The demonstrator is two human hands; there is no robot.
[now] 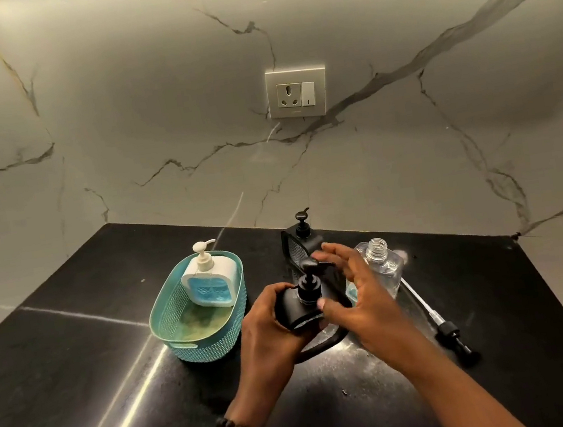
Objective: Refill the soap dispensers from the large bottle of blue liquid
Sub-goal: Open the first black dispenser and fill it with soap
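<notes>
My left hand (269,327) grips the body of a black soap dispenser (295,311) above the dark counter. The fingers of my right hand (358,291) are spread around its black pump head (309,281), with the thumb against the dispenser's side. A second black dispenser (303,235) stands behind, near the wall. A clear bottle (382,262) with its neck uncapped and a little blue liquid at the bottom stands just right of my right hand. Its black pump with a long tube (444,326) lies on the counter to the right. A white dispenser with blue liquid (210,281) leans inside a teal basket (197,344).
The black stone counter (93,348) meets a marble wall at the back, which carries a socket and switch plate (297,93). The counter's right edge runs diagonally past the loose pump. A black oval tray rim (322,347) shows under my hands.
</notes>
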